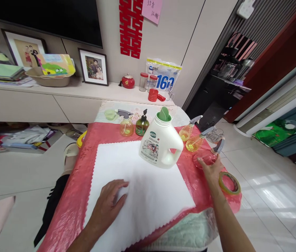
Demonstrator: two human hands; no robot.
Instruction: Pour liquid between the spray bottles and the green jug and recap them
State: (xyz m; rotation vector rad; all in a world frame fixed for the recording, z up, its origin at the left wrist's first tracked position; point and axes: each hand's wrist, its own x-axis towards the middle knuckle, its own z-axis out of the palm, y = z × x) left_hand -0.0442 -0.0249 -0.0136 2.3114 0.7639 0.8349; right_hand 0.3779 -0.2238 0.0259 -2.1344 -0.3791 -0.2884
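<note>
My left hand rests with curled, parted fingers over a white sheet with scalloped edges, holding nothing. On the right, my right hand grips a clear spray bottle with a grey trigger head; the bottle looks empty. A large cream-coloured jug with a green spout and a side handle stands on the sheet's far part. Two spray bottles with yellow liquid stand just beyond my right hand. Behind the jug are a green pump bottle and another spray bottle. A roll of yellowish tape lies near my right wrist.
Red plastic sheeting covers the table. A pale green spray bottle lies at its far edge. Behind, a white cabinet carries picture frames, a basket, lidded jars and a plastic bag. Tiled floor lies on both sides.
</note>
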